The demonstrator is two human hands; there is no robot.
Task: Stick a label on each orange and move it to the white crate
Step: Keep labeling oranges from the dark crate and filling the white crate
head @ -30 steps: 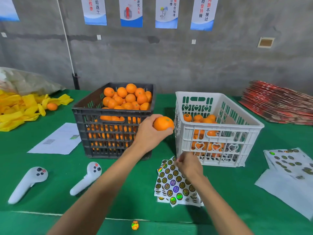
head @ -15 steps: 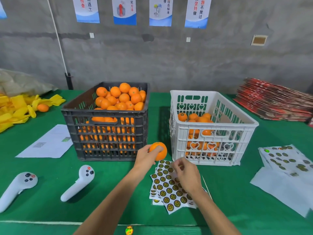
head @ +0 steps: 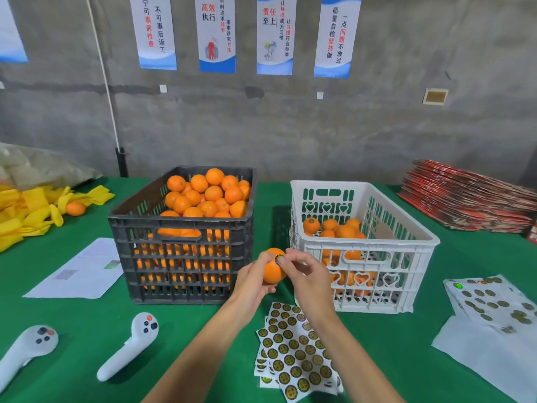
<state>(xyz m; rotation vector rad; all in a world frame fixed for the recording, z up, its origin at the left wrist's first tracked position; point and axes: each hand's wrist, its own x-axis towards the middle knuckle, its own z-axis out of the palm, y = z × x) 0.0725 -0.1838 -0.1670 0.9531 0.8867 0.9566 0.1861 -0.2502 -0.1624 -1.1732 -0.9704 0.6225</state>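
My left hand (head: 253,282) grips an orange (head: 272,271) in the air between the two crates. My right hand (head: 306,274) pinches a round label (head: 279,259) against the top of that orange. Under my hands, sheets of round labels (head: 293,347) lie on the green table. The black crate (head: 186,251) at the left is piled with oranges (head: 207,193). The white crate (head: 369,245) at the right holds several oranges (head: 334,228), at least one with a label on it.
Two white controllers (head: 129,346) (head: 27,349) lie at the front left. A paper sheet (head: 81,271) sits left of the black crate, yellow bags with one orange (head: 76,208) farther left. More label sheets (head: 491,303) lie at the right, red flat cartons (head: 470,196) behind.
My left hand brought the orange down from beside the black crate toward me. My right hand left the label sheet and rose with a label to the orange.
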